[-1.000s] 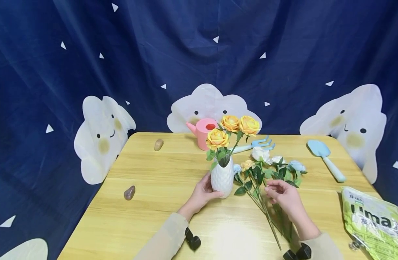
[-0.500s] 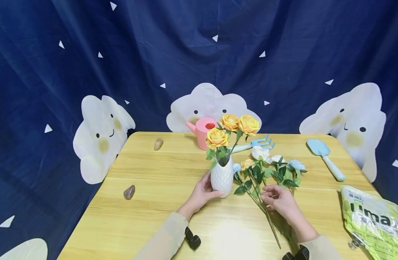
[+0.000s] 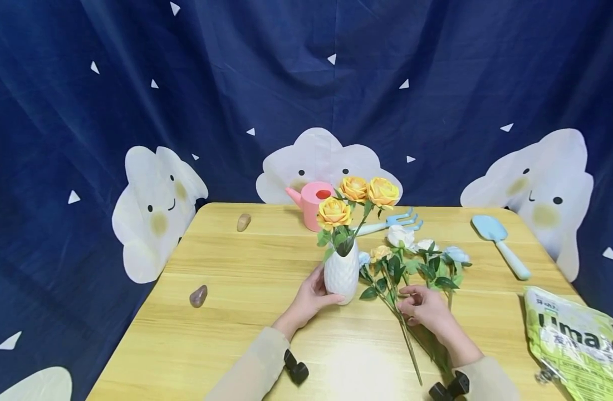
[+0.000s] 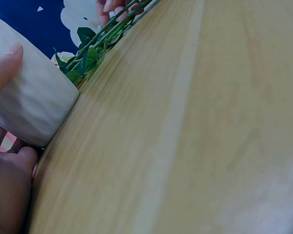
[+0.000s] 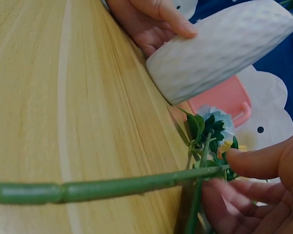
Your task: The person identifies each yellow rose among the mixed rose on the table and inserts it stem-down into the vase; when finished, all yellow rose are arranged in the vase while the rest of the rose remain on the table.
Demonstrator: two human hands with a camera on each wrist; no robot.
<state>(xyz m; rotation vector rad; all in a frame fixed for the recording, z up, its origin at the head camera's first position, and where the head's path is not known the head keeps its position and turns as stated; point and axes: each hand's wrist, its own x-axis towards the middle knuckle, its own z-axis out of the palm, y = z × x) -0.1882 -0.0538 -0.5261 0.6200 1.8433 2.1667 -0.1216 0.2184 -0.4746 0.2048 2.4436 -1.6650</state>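
My left hand (image 3: 311,301) grips the white textured vase (image 3: 342,277) low on its side, thumb across the front. Three yellow-orange roses (image 3: 334,214) stand in the vase. To its right, my right hand (image 3: 426,312) pinches a green flower stem (image 5: 122,189) between thumb and fingers, as the right wrist view shows. That stem's cut end points toward the front of the table. Beyond the hand lie more artificial flowers: a small peach rose (image 3: 381,253), white roses (image 3: 401,236) and a light blue rose (image 3: 455,255). Which bloom the pinched stem carries, I cannot tell.
A pink watering can (image 3: 313,214) stands behind the vase, beside a blue hand rake (image 3: 391,223). At right are a blue trowel (image 3: 509,256) and a green-white bag (image 3: 572,340). Two stones (image 3: 198,296) lie at left on the wooden table (image 3: 226,345).
My right hand has moved a little left and down along the stems, and the pinched stem's lower end has swung left. My left hand and the vase have stayed put.
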